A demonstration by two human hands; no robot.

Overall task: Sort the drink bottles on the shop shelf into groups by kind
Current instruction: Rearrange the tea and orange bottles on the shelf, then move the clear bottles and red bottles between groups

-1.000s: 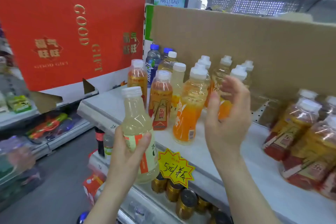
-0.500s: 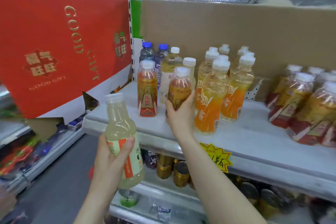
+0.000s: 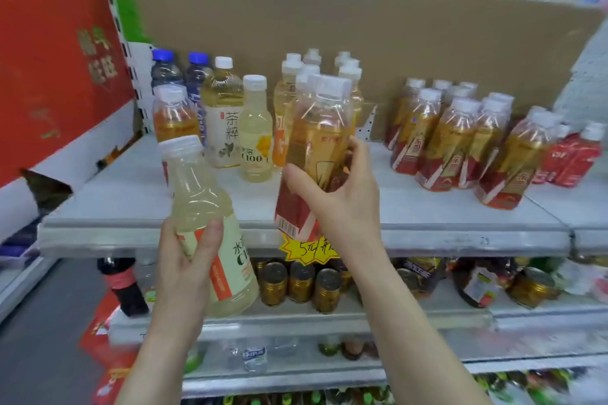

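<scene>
Pale lemon bottle is gripped by left hand; amber red-label bottle is held by right hand, fingers curled round, above shelf.

left hand and right hand in curled grips, forearms up

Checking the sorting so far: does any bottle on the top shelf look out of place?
Yes. One amber bottle stands far left, in front of the blue-capped bottles, away from what looks like its matching group on the right.
</scene>
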